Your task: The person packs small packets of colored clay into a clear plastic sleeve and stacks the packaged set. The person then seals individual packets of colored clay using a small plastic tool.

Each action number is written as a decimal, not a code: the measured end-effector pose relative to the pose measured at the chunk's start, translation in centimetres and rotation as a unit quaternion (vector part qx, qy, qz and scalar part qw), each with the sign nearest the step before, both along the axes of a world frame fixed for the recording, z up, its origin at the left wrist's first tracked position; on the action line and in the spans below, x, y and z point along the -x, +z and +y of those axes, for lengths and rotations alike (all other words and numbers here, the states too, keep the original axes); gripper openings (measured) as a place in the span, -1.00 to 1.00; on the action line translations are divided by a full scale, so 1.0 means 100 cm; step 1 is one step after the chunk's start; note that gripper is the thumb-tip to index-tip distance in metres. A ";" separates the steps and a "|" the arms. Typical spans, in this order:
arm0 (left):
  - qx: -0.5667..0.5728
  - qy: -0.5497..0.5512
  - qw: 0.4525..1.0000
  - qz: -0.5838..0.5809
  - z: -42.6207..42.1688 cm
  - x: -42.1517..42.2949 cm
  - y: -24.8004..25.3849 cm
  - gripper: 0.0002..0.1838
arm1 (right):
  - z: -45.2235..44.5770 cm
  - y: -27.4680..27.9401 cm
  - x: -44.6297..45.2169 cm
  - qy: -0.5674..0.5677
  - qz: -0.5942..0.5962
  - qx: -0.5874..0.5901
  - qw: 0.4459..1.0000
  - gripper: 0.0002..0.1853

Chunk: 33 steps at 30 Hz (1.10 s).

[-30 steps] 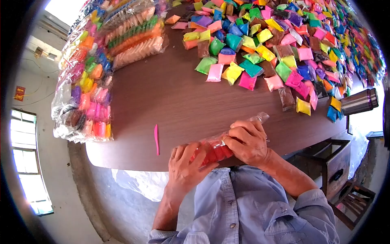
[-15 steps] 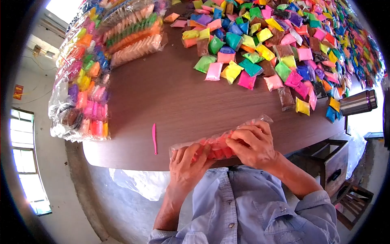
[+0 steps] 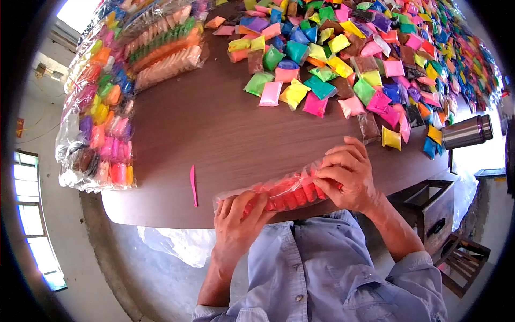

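Left hand (image 3: 236, 217): our fingers curl over the left end of the long bag (image 3: 287, 194); we would press lightly there, so the film does not bunch.
Long bag: it lies between our hands at the near edge of the table (image 3: 161, 139), its right end angled away from us; we judge small nudges best for evening the red packets (image 3: 289, 200) inside, as a hard squeeze could burst one.
Right hand (image 3: 351, 180): our thumb and fingers pinch the right end; we would ease the film straight rather than tug.
Filled bags (image 3: 115, 147), far left: several; they overlap, so we cannot count them.
Pink knife (image 3: 193, 185): one.
Long bag in hand: one; our fingers hide some of its packets.
Loose packets (image 3: 320, 88): too many to count.
Flask (image 3: 466, 131), far right: one.
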<state>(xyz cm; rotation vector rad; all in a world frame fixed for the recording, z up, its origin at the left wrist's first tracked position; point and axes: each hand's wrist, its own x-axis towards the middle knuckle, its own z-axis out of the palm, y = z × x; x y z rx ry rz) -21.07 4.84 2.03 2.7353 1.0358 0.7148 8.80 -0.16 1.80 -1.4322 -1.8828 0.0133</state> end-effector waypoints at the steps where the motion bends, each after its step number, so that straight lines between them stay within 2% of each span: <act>1: 0.001 -0.001 1.000 0.000 0.000 0.000 0.001 -0.54 | 0.000 -0.002 -0.002 0.015 0.020 0.007 1.000 -0.74; 5: 0.009 -0.003 1.000 -0.006 0.002 -0.001 0.002 -0.52 | 0.000 0.002 -0.008 0.006 0.090 0.056 0.994 -0.75; 7: 0.008 -0.006 1.000 -0.005 0.003 0.000 0.002 -0.52 | 0.001 0.008 -0.012 0.013 0.155 0.120 0.981 -0.76; 14: 0.023 -0.007 1.000 -0.006 0.003 0.000 0.003 -0.51 | 0.008 -0.001 -0.011 0.025 0.206 0.162 0.965 -0.80; 16: 0.025 -0.007 1.000 -0.005 0.004 -0.001 0.003 -0.51 | 0.009 -0.002 -0.005 -0.014 0.351 0.268 0.897 -0.83; 17: 0.029 -0.006 1.000 -0.006 0.003 0.000 0.003 -0.50 | 0.010 -0.003 -0.003 -0.014 0.351 0.268 0.897 -0.83; 19: 0.033 -0.007 0.999 -0.006 0.003 0.001 0.002 -0.50 | 0.011 -0.006 -0.001 -0.010 0.284 0.197 0.938 -0.81; 22: 0.035 -0.008 0.999 -0.007 0.004 0.001 0.001 -0.50 | 0.007 -0.007 -0.002 -0.007 0.231 0.130 0.964 -0.78; 26: 0.020 -0.005 1.000 -0.002 0.003 0.000 0.000 -0.52 | 0.000 -0.016 -0.001 -0.015 0.200 0.073 0.977 -0.81; 28: 0.007 -0.002 1.000 0.003 0.002 0.000 0.000 -0.52 | -0.003 -0.019 -0.002 0.005 0.110 0.005 0.994 -0.78; 33: 0.006 0.009 1.000 0.008 0.000 0.000 0.000 -0.53 | -0.009 -0.024 -0.003 0.020 0.071 -0.013 0.997 -0.74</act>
